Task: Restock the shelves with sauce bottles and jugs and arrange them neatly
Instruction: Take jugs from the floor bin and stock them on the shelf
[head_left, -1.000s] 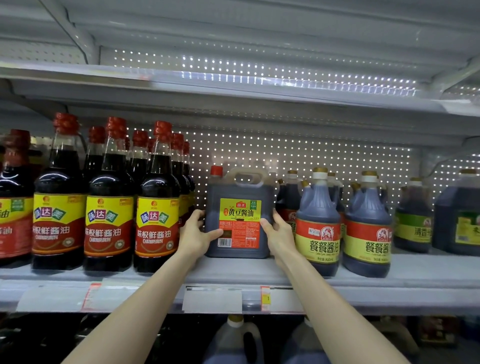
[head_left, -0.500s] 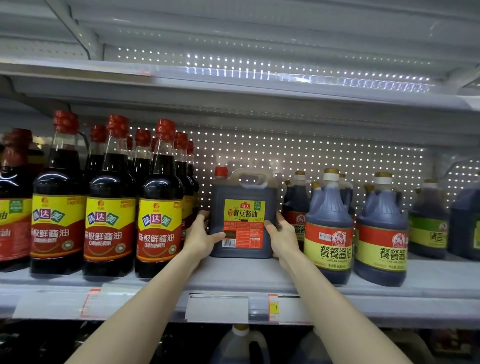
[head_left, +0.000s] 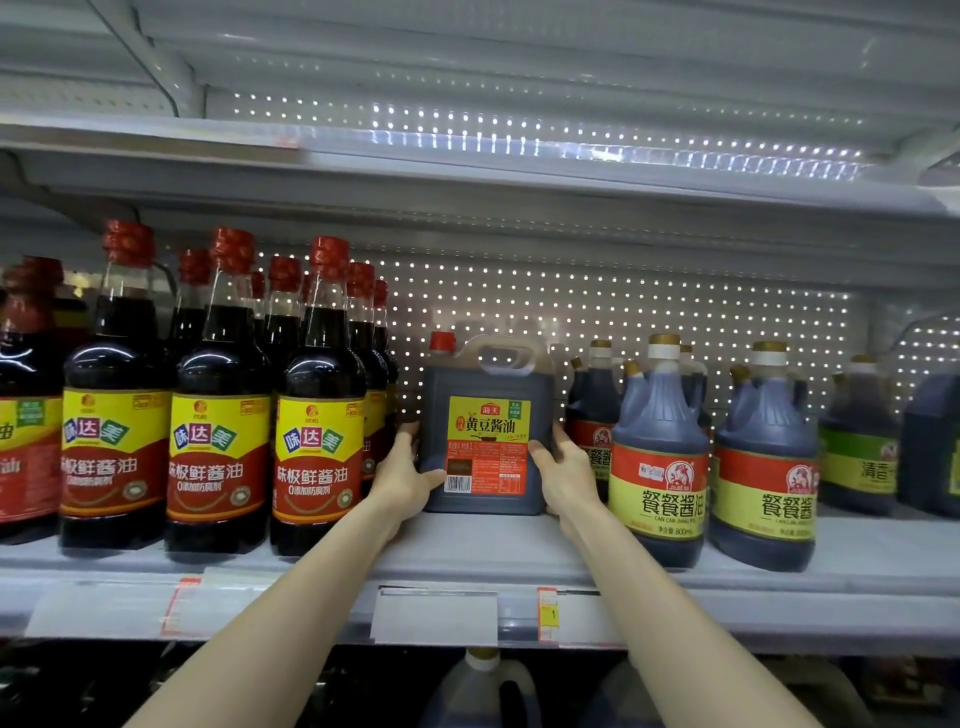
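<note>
A dark square soy sauce jug (head_left: 488, 415) with a red cap, a top handle and a yellow-and-red label stands upright on the grey shelf (head_left: 467, 556), well back from the front edge. My left hand (head_left: 408, 475) grips its left side, thumb on the front face. My right hand (head_left: 563, 467) grips its right side the same way. Tall red-capped bottles (head_left: 317, 415) stand in rows just left of the jug. Squat gold-capped bottles (head_left: 660, 457) stand just right of it.
An upper shelf (head_left: 467, 171) hangs overhead with a perforated back panel behind. More dark jugs (head_left: 930, 441) sit at far right. Price tags (head_left: 436, 616) line the shelf front. Two jugs (head_left: 478, 691) show on the lower shelf.
Both hands have slid the jug back deeper into the gap between the bottle rows. The view has shifted slightly.
</note>
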